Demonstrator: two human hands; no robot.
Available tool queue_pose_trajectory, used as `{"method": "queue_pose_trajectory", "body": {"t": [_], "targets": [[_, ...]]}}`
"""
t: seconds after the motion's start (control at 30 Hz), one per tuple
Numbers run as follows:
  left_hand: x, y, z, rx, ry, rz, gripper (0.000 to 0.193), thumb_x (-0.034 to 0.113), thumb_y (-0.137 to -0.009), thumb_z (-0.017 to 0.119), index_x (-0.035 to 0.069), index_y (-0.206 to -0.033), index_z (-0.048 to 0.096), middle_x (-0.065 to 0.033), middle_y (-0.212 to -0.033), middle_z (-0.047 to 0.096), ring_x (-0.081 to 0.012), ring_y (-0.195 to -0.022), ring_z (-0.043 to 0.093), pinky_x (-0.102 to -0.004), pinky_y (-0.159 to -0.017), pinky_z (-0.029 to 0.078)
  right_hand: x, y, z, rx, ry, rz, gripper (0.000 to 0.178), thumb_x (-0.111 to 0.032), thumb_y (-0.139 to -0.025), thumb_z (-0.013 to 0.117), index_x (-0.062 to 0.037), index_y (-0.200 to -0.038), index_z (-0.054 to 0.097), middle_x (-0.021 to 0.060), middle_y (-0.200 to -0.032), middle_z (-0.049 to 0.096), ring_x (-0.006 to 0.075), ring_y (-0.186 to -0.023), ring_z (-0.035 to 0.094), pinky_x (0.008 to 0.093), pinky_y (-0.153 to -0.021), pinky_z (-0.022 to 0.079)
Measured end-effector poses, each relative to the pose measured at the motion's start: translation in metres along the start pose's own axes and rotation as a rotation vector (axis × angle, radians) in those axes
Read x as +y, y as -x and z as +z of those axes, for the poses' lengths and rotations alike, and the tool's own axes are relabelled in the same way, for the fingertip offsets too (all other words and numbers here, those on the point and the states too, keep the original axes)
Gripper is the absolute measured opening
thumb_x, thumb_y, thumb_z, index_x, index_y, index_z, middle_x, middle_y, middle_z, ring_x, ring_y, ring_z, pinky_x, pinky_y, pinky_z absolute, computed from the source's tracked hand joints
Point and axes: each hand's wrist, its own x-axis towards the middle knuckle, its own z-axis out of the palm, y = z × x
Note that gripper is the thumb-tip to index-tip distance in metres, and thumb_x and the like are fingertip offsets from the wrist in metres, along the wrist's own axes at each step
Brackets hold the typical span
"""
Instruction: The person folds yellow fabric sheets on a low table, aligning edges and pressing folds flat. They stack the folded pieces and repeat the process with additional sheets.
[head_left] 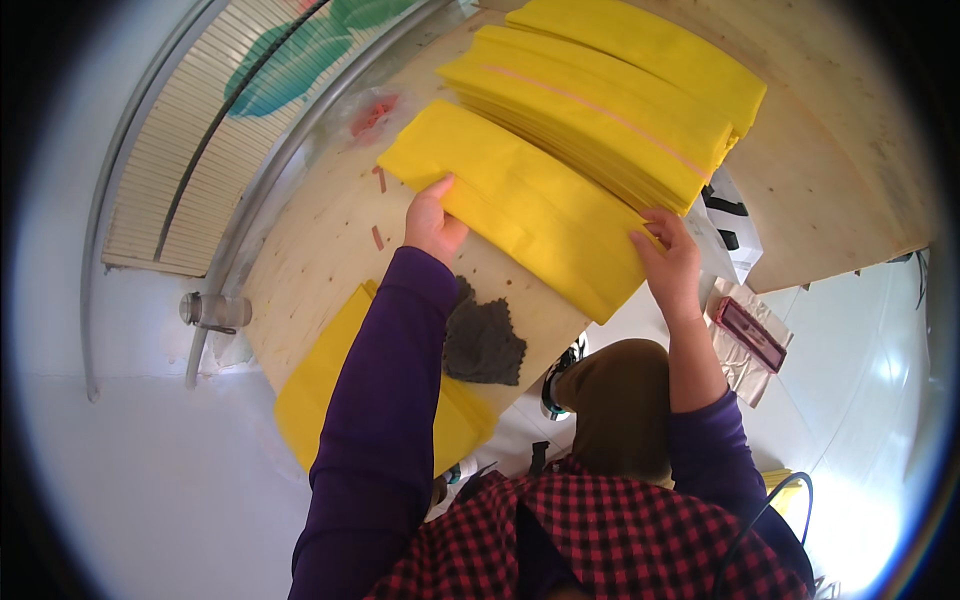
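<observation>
A long folded piece of yellow fabric (530,215) lies slantwise across the wooden table, in front of a stack of folded yellow fabric (590,95). At its near left edge, my left hand (435,222) grips it with the thumb on top and the other fingers hidden underneath. My right hand (668,262) pinches the right end of the same piece, close to the table's edge. Nearer to me lies a dark grey rag (485,342) with jagged edges. More yellow fabric (325,385) rests at the lower left, partly covered by my left forearm.
The wooden table (310,245) has small reddish strips (378,238) on it and a clear bag with red bits (372,118). A jar (215,311) stands by the left edge. A dark red case (750,335) is on the floor at right, below a white bag (735,225).
</observation>
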Motion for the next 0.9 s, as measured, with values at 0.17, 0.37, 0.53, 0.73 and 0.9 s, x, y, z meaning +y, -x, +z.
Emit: {"method": "queue_pose_trajectory", "body": {"t": [0.17, 0.37, 0.53, 0.73, 0.9], "targets": [[-0.008, -0.025, -0.001, 0.032, -0.051, -0.046, 0.029, 0.006, -0.095, 0.05, 0.001, -0.124, 0.05, -0.0123, -0.125, 0.056, -0.0291, -0.114, 0.055, -0.0441, -0.099, 0.046, 0.014, 0.007, -0.005, 0.021, -0.121, 0.103, 0.027, 0.002, -0.084, 0.066, -0.0017, -0.11, 0.061, 0.004, -0.096, 0.064, 0.0075, -0.078, 0.059, 0.022, -0.067, 0.048], [-0.013, -0.039, -0.006, 0.081, -0.075, -0.055, 0.027, 0.006, -0.095, 0.05, 0.001, -0.122, 0.05, -0.012, -0.122, 0.057, -0.0289, -0.112, 0.057, -0.0429, -0.097, 0.047, 0.017, 0.014, -0.009, 0.045, -0.267, 0.221, 0.026, 0.003, -0.085, 0.064, -0.0009, -0.11, 0.061, 0.0019, -0.09, 0.065, 0.0069, -0.08, 0.06, 0.0211, -0.071, 0.048], [-0.016, -0.045, -0.007, 0.151, -0.05, -0.032, 0.027, 0.003, -0.094, 0.051, 0.001, -0.122, 0.051, -0.0123, -0.123, 0.057, -0.0292, -0.112, 0.057, -0.0435, -0.099, 0.047, 0.017, 0.018, -0.011, 0.065, -0.273, 0.306, 0.026, 0.001, -0.085, 0.064, -0.0001, -0.111, 0.06, 0.0036, -0.09, 0.066, 0.0079, -0.084, 0.061, 0.0213, -0.077, 0.047], [-0.02, -0.048, -0.01, 0.143, -0.034, -0.009, 0.027, 0.003, -0.094, 0.053, 0.002, -0.121, 0.051, -0.0117, -0.122, 0.058, -0.0279, -0.112, 0.057, -0.0421, -0.099, 0.048, 0.025, 0.014, -0.006, 0.116, -0.368, 0.258, 0.022, -0.001, -0.087, 0.064, 0.0006, -0.108, 0.06, 0.0058, -0.095, 0.066, 0.0097, -0.089, 0.061, 0.0233, -0.08, 0.048], [-0.023, -0.052, -0.011, 0.096, -0.035, 0.114, 0.025, -0.001, -0.092, 0.052, 0.002, -0.117, 0.053, -0.0098, -0.116, 0.06, -0.027, -0.104, 0.061, -0.0399, -0.092, 0.051, 0.026, 0.019, -0.01, 0.101, -0.384, 0.305, 0.02, 0.001, -0.086, 0.063, 0.0014, -0.106, 0.06, 0.0065, -0.094, 0.066, 0.0114, -0.088, 0.062, 0.0238, -0.081, 0.049]]}}
